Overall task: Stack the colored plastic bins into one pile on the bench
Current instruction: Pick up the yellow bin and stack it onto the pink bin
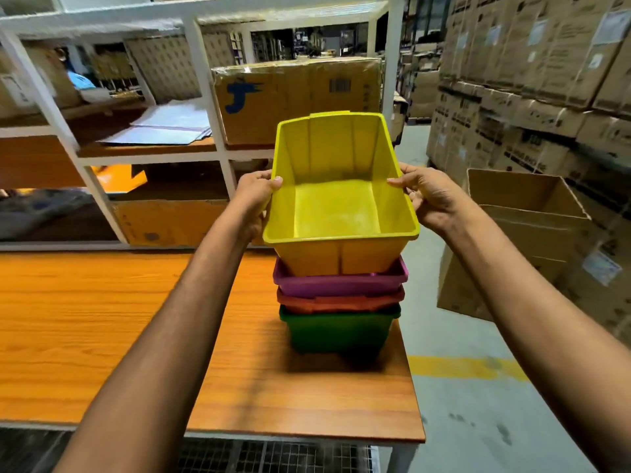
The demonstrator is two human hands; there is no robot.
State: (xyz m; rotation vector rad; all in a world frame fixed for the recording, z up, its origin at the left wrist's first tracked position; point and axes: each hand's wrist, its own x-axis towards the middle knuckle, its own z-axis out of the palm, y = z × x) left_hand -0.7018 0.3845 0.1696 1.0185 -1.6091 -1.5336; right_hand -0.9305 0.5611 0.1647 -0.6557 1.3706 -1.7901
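Yellow bin point(336, 203), frame centre, gripped at both side rims: left hand point(254, 196) and right hand point(428, 198) curl thumbs inside, likely steadying it to nest squarely. Below: purple bin point(339, 281), red bin point(339, 302), green bin point(338, 331) nested on glossy wood-grain bench point(102, 336). Smooth tapered plastic, ribbed walls.
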